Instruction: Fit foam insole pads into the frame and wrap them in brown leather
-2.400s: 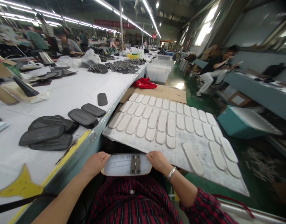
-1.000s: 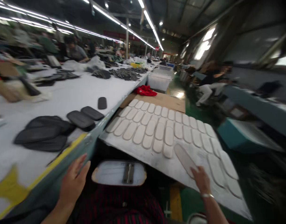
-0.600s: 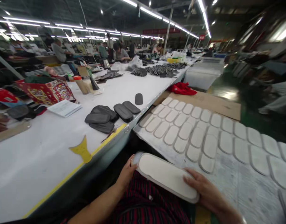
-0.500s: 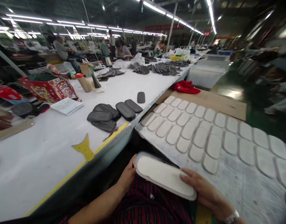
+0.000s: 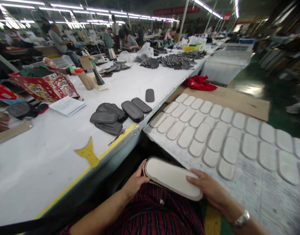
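Observation:
A long oval piece (image 5: 171, 176) with a white top face and a grey rim lies across my lap, held at both ends. My left hand (image 5: 137, 179) grips its left end, thumb near the edge. At the right end my right hand (image 5: 205, 186) closes round the piece, fingers over the white face and a watch on the wrist. Beneath the white face a darker layer shows along the rim. Rows of similar white oval pieces (image 5: 186, 137) cover the board to the right, some overlapping. Dark grey oval pads (image 5: 104, 117) are stacked on the white table.
The white table (image 5: 54, 163) has a yellow-edged border and bears a yellow cutout (image 5: 88, 153), a paper pad (image 5: 67, 106), a red patterned box (image 5: 47, 85) and an orange-capped bottle (image 5: 83, 78). A red cloth (image 5: 201, 83) lies on cardboard (image 5: 238, 99). People work in the background.
The view has shifted slightly. The held piece has tilted a little, and my left thumb now rests at its near left edge. Both hands still hold it.

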`<action>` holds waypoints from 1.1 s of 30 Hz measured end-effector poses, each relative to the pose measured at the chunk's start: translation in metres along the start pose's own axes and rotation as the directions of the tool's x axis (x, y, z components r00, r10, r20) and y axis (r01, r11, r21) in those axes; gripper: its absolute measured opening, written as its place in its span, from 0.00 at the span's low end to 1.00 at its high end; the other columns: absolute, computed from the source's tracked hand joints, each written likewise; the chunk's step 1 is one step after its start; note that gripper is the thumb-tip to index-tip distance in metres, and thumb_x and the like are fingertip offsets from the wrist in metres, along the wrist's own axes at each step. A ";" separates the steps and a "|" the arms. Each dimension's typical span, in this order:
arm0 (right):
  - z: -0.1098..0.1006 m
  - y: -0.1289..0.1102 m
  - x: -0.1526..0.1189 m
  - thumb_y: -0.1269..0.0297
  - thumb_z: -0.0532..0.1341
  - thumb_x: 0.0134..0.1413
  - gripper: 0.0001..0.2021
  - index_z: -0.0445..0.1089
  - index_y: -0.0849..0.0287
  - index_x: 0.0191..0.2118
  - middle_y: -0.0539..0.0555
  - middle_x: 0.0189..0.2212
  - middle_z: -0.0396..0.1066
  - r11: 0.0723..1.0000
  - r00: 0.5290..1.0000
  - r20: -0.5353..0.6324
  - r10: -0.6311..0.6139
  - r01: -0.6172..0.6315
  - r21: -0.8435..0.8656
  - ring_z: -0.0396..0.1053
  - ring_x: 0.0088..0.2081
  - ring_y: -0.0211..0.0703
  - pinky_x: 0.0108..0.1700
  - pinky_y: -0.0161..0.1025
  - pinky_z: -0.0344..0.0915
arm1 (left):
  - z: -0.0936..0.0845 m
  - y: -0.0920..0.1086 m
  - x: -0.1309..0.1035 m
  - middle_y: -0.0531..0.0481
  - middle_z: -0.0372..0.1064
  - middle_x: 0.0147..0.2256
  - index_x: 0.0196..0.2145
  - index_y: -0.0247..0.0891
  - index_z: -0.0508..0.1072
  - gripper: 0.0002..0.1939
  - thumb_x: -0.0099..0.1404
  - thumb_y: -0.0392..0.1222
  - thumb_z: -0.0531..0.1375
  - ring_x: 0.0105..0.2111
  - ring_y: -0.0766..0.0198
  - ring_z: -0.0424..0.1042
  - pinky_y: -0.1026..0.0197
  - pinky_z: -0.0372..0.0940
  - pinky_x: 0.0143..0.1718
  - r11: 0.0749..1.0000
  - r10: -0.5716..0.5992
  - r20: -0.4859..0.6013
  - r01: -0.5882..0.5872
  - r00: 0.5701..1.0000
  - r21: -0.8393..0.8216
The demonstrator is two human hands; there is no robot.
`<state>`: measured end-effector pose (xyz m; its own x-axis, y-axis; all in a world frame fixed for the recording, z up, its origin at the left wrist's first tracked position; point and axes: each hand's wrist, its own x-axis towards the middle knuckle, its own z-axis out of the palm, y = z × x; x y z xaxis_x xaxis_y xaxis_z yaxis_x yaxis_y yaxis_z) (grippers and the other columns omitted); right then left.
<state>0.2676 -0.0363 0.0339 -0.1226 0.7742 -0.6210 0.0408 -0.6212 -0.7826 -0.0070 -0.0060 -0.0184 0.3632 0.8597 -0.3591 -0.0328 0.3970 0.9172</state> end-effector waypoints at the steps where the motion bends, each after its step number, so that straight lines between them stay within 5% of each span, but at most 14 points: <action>1: 0.000 0.000 0.001 0.56 0.60 0.47 0.14 0.66 0.62 0.36 0.52 0.28 0.71 0.999 1.000 -0.017 -0.009 0.008 -0.044 0.67 0.28 0.40 0.27 0.33 0.61 | 0.000 0.000 0.000 0.51 0.51 0.59 0.59 0.41 0.51 0.37 0.51 0.33 0.56 0.58 0.55 0.49 0.52 0.44 0.59 1.000 -0.001 -0.009 0.002 1.000 0.024; 8: -0.002 -0.001 0.003 0.58 0.59 0.47 0.14 0.68 0.62 0.36 0.52 0.31 0.72 0.973 0.997 -0.065 -0.051 0.034 -0.228 0.68 0.32 0.44 0.31 0.35 0.62 | 0.008 0.004 0.003 0.47 0.60 0.54 0.56 0.38 0.58 0.29 0.56 0.43 0.57 0.54 0.54 0.58 0.53 0.51 0.56 0.997 -0.016 -0.119 0.007 0.993 -0.074; 12: -0.001 -0.003 0.004 0.57 0.58 0.47 0.15 0.68 0.62 0.38 0.53 0.31 0.72 0.960 0.996 -0.063 -0.067 0.047 -0.278 0.68 0.33 0.44 0.32 0.36 0.62 | 0.017 0.001 0.009 0.46 0.64 0.50 0.52 0.37 0.62 0.25 0.56 0.45 0.59 0.51 0.55 0.62 0.54 0.51 0.55 1.000 0.012 -0.275 -0.004 0.961 0.030; 16: 0.001 -0.005 0.006 0.57 0.57 0.47 0.14 0.68 0.62 0.37 0.53 0.32 0.72 0.950 0.994 -0.067 -0.081 0.056 -0.308 0.68 0.33 0.44 0.33 0.37 0.62 | 0.017 -0.002 0.011 0.45 0.63 0.51 0.53 0.36 0.61 0.25 0.59 0.45 0.56 0.51 0.56 0.62 0.55 0.52 0.55 0.998 0.027 -0.270 -0.008 0.962 0.069; 19: 0.001 -0.004 0.008 0.59 0.57 0.47 0.13 0.68 0.62 0.36 0.52 0.30 0.72 0.922 0.990 -0.097 -0.107 0.063 -0.381 0.68 0.32 0.44 0.32 0.37 0.61 | 0.011 0.002 0.007 0.44 0.60 0.54 0.55 0.36 0.58 0.26 0.60 0.45 0.54 0.54 0.55 0.58 0.52 0.50 0.56 0.953 0.136 -0.264 -0.053 0.955 0.298; 21: 0.002 -0.003 0.009 0.60 0.56 0.47 0.11 0.68 0.62 0.35 0.52 0.28 0.71 0.900 0.983 -0.123 -0.133 0.068 -0.430 0.67 0.30 0.43 0.31 0.36 0.61 | 0.010 0.008 0.002 0.44 0.55 0.56 0.57 0.37 0.56 0.27 0.61 0.44 0.54 0.57 0.55 0.52 0.50 0.45 0.58 0.786 0.361 -0.183 -0.192 0.915 0.588; 24: 0.005 -0.003 0.008 0.62 0.56 0.47 0.09 0.67 0.62 0.33 0.52 0.26 0.71 0.891 0.976 -0.147 -0.158 0.077 -0.448 0.66 0.28 0.41 0.28 0.35 0.60 | 0.021 0.017 -0.001 0.46 0.55 0.56 0.56 0.40 0.58 0.23 0.63 0.40 0.52 0.58 0.56 0.49 0.50 0.43 0.59 0.356 0.554 0.209 -0.456 0.806 0.816; 26: 0.008 -0.004 0.008 0.64 0.56 0.46 0.07 0.67 0.62 0.31 0.52 0.25 0.70 0.876 0.967 -0.173 -0.186 0.084 -0.476 0.66 0.27 0.41 0.28 0.35 0.60 | 0.039 0.021 0.001 0.46 0.59 0.54 0.55 0.41 0.59 0.22 0.64 0.41 0.51 0.56 0.56 0.53 0.52 0.48 0.56 0.173 0.448 0.484 -0.604 0.752 0.778; 28: 0.010 -0.006 0.008 0.66 0.57 0.45 0.06 0.66 0.62 0.30 0.52 0.25 0.70 0.844 0.952 -0.210 -0.220 0.078 -0.530 0.65 0.28 0.40 0.29 0.35 0.61 | 0.060 0.023 0.004 0.44 0.61 0.52 0.57 0.40 0.56 0.26 0.62 0.47 0.53 0.51 0.54 0.58 0.50 0.54 0.51 0.085 0.290 0.617 -0.662 0.731 0.744; 30: 0.009 -0.011 0.005 0.65 0.58 0.45 0.06 0.66 0.62 0.29 0.52 0.26 0.69 0.844 0.951 -0.228 -0.210 0.058 -0.533 0.65 0.29 0.41 0.31 0.36 0.62 | 0.078 0.025 0.008 0.41 0.62 0.50 0.59 0.38 0.51 0.37 0.56 0.55 0.57 0.47 0.51 0.59 0.48 0.57 0.46 0.024 0.185 0.622 -0.636 0.761 0.771; 33: 0.001 -0.020 -0.009 0.53 0.55 0.51 0.15 0.65 0.62 0.35 0.54 0.28 0.69 0.970 0.995 -0.097 -0.025 0.001 -0.242 0.67 0.30 0.43 0.29 0.38 0.66 | 0.094 0.030 0.011 0.39 0.61 0.49 0.61 0.39 0.45 0.46 0.52 0.61 0.58 0.45 0.50 0.59 0.48 0.57 0.43 -0.067 0.106 0.596 -0.593 0.796 0.803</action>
<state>0.2668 -0.0316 0.0551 -0.0267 0.7975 -0.6027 0.2792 -0.5730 -0.7705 0.0832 -0.0145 0.0210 0.8408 0.5344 -0.0860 0.5343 -0.7942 0.2895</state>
